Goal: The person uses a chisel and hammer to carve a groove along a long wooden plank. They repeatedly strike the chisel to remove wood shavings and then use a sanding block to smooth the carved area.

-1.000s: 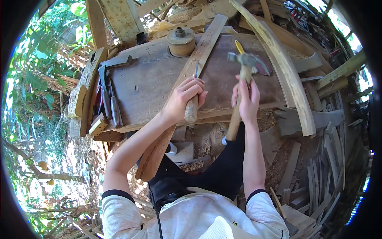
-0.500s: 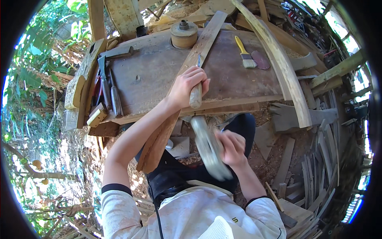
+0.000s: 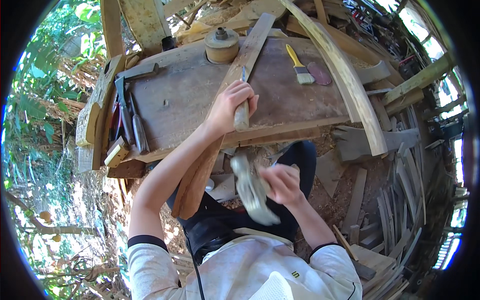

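My left hand [image 3: 232, 106] is wrapped round the wooden handle of a chisel [image 3: 241, 117]. Its thin metal blade points away from me over a long wooden plank [image 3: 254, 44], which slants across the bench and sticks out past its near edge towards my lap. My left wrist rests over the plank. Closer to my body, my right hand [image 3: 282, 183] grips a hammer [image 3: 247, 188]. The hammer's pale grey head is smeared by motion and stands apart from the near end of the chisel handle.
On the wooden workbench [image 3: 187, 96] lie a yellow-handled brush [image 3: 299, 65], a reddish disc [image 3: 319, 73] and, at the left, several hand tools [image 3: 131, 116]. A round wooden block [image 3: 221, 46] sits at the back. A curved pole [image 3: 345, 75] crosses the right side. Offcuts [image 3: 395, 220] pile up at right.
My right hand and the hammer have shifted slightly left and away from me. My left hand keeps its hold on the chisel over the plank. The whole view has shifted a little.
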Demonstrator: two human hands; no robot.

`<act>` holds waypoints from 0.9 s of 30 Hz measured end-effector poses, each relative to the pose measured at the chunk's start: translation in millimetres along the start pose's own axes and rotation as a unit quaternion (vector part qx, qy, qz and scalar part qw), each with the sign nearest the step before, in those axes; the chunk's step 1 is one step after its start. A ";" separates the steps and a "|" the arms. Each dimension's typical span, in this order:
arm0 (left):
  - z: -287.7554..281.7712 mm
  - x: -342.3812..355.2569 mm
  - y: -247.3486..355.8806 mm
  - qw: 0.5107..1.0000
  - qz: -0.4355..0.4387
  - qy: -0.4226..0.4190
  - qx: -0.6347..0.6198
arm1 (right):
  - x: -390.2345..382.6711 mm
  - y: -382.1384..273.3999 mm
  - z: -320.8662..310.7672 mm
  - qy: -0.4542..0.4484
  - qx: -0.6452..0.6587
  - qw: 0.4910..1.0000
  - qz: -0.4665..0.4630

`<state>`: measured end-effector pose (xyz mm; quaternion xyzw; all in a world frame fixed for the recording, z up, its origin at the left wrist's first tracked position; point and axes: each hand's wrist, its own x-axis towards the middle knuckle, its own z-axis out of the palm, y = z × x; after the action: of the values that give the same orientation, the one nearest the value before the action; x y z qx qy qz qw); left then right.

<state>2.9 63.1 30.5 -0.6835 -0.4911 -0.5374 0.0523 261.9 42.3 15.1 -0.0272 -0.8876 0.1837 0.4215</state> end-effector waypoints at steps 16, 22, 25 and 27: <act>4.3 6.4 -7.3 1.000 -0.010 -0.007 -0.007 | 1.1 14.2 8.2 0.047 -0.006 0.999 -0.009; 7.5 4.7 -6.7 1.000 -0.016 -0.003 -0.006 | 17.3 2.4 -5.7 0.113 0.041 0.989 -0.085; 5.3 6.8 -10.0 1.000 -0.013 -0.002 -0.006 | 33.5 5.8 -3.9 -0.042 -0.003 0.991 0.126; 7.0 7.3 -7.6 1.000 -0.012 -0.010 -0.008 | 26.6 4.4 -3.2 0.008 -0.009 0.999 0.052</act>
<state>1.7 75.7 29.8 -0.6830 -0.4955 -0.5355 0.0355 246.7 52.8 35.1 -0.0781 -0.8835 0.1968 0.4179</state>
